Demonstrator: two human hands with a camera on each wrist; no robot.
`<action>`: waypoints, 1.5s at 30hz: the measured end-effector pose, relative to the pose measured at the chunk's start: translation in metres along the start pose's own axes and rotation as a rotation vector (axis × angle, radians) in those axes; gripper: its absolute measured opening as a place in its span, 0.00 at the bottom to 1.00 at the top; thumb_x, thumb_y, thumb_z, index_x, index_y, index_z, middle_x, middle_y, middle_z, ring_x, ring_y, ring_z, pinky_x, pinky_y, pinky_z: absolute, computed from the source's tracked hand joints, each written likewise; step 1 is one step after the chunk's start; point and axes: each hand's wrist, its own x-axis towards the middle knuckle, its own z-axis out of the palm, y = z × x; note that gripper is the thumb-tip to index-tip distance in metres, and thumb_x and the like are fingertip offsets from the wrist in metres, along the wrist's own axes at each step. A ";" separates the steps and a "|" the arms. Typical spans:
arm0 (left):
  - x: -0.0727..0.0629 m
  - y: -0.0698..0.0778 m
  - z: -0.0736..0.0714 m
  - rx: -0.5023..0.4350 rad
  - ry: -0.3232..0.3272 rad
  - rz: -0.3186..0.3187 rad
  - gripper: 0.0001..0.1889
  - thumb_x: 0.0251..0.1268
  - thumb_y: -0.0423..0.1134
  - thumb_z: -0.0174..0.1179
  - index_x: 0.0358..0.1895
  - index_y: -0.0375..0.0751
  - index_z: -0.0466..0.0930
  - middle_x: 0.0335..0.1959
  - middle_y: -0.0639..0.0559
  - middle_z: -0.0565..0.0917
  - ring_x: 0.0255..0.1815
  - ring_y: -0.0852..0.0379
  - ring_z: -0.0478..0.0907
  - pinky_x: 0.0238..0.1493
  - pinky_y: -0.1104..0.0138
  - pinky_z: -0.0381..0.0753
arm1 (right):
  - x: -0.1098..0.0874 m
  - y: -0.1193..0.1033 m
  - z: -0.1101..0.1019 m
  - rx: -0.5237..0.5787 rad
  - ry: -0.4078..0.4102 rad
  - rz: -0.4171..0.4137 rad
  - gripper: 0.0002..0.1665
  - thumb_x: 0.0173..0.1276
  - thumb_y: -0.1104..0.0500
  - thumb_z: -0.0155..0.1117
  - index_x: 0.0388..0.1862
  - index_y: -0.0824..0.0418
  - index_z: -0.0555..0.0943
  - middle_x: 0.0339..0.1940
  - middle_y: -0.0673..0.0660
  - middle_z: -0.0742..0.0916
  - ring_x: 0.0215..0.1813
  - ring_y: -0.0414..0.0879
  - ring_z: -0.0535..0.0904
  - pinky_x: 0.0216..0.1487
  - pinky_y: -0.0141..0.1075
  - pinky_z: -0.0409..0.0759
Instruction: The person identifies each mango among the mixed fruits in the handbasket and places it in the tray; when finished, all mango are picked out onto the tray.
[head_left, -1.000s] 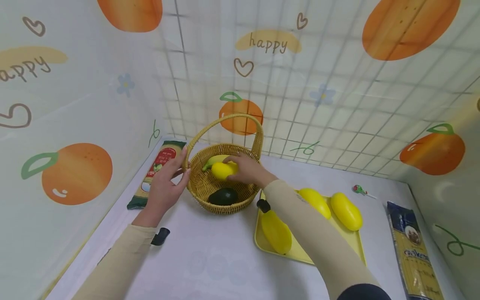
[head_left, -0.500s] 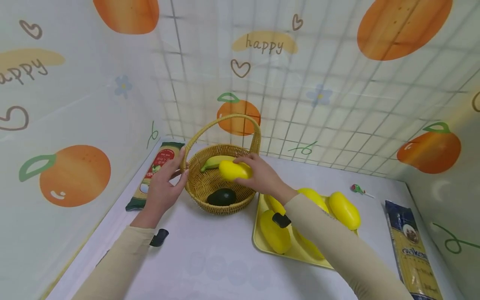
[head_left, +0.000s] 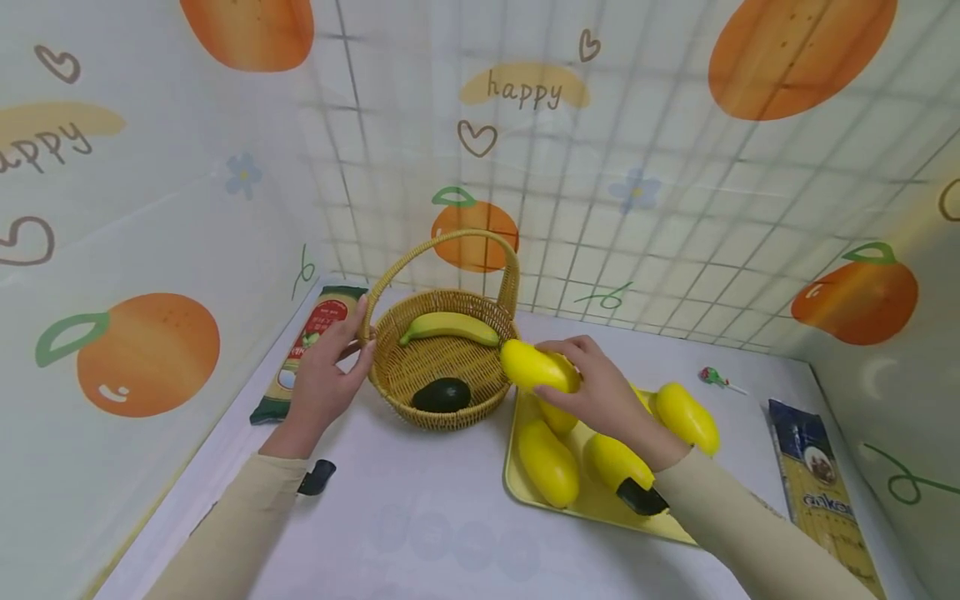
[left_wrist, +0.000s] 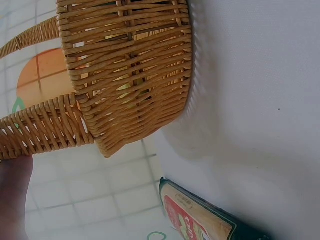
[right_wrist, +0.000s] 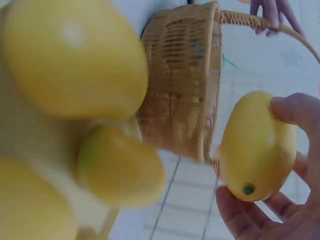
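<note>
My right hand (head_left: pixel 607 392) grips a yellow mango (head_left: pixel 536 365) between thumb and fingers, just off the right side of the wicker basket (head_left: pixel 408 375). In the right wrist view the mango (right_wrist: pixel 257 150) shows a small green stem spot. My left hand (head_left: pixel 326 379) holds the base of the basket's handle (head_left: pixel 382 296) on the left side. Inside the basket a banana (head_left: pixel 450 327) lies along the back, and a dark green avocado (head_left: pixel 442 395) sits near the front. Beneath the right hand, the yellow tray (head_left: pixel 525 493) carries several more mangoes (head_left: pixel 549 463).
A red and green noodle packet (head_left: pixel 273 400) lies left of the basket, partly behind my left hand. At the far right is a blue and tan pasta packet (head_left: pixel 828 500). A lollipop (head_left: pixel 712 377) lies behind the tray. Printed wall sheets (head_left: pixel 622 242) enclose the table.
My right hand has lifted the mango out of the basket and carried it right, toward the tray. The banana is now fully uncovered. The left hand stays on the handle.
</note>
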 end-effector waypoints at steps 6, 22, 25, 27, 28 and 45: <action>0.001 -0.001 0.000 0.003 -0.004 -0.002 0.42 0.66 0.27 0.66 0.80 0.59 0.61 0.46 0.47 0.84 0.52 0.51 0.81 0.52 0.55 0.87 | -0.037 0.023 -0.020 -0.019 0.073 0.103 0.35 0.66 0.38 0.71 0.69 0.44 0.76 0.62 0.55 0.74 0.55 0.52 0.75 0.56 0.50 0.81; 0.002 -0.009 -0.003 -0.031 0.009 0.016 0.42 0.65 0.23 0.65 0.79 0.55 0.62 0.47 0.47 0.84 0.52 0.52 0.82 0.53 0.60 0.84 | -0.125 0.073 -0.039 -0.125 0.223 0.316 0.38 0.68 0.39 0.70 0.71 0.55 0.76 0.60 0.64 0.74 0.52 0.57 0.75 0.43 0.38 0.81; 0.002 -0.010 -0.006 -0.021 0.011 0.009 0.42 0.65 0.24 0.65 0.79 0.56 0.62 0.47 0.47 0.85 0.52 0.51 0.82 0.53 0.59 0.84 | -0.135 0.082 -0.035 -0.125 0.218 0.371 0.40 0.68 0.36 0.68 0.71 0.57 0.76 0.60 0.66 0.74 0.52 0.58 0.75 0.45 0.43 0.83; 0.002 -0.011 -0.007 -0.014 0.010 0.002 0.42 0.65 0.24 0.65 0.79 0.57 0.61 0.48 0.47 0.85 0.53 0.51 0.82 0.53 0.58 0.84 | -0.141 0.088 -0.032 -0.130 0.211 0.411 0.42 0.68 0.34 0.66 0.71 0.58 0.75 0.59 0.67 0.74 0.52 0.59 0.74 0.47 0.47 0.84; 0.002 -0.012 -0.007 -0.009 0.009 -0.004 0.43 0.65 0.24 0.65 0.80 0.58 0.61 0.48 0.47 0.85 0.53 0.51 0.82 0.53 0.58 0.85 | -0.143 0.090 -0.030 -0.134 0.205 0.433 0.43 0.68 0.33 0.66 0.71 0.59 0.75 0.59 0.67 0.74 0.52 0.60 0.74 0.47 0.49 0.84; 0.002 -0.012 -0.008 0.000 0.006 -0.010 0.42 0.66 0.25 0.65 0.80 0.58 0.61 0.48 0.48 0.84 0.54 0.51 0.82 0.53 0.59 0.84 | -0.157 0.112 -0.008 -0.129 0.034 0.696 0.58 0.62 0.23 0.62 0.77 0.62 0.66 0.64 0.74 0.69 0.62 0.71 0.70 0.63 0.69 0.73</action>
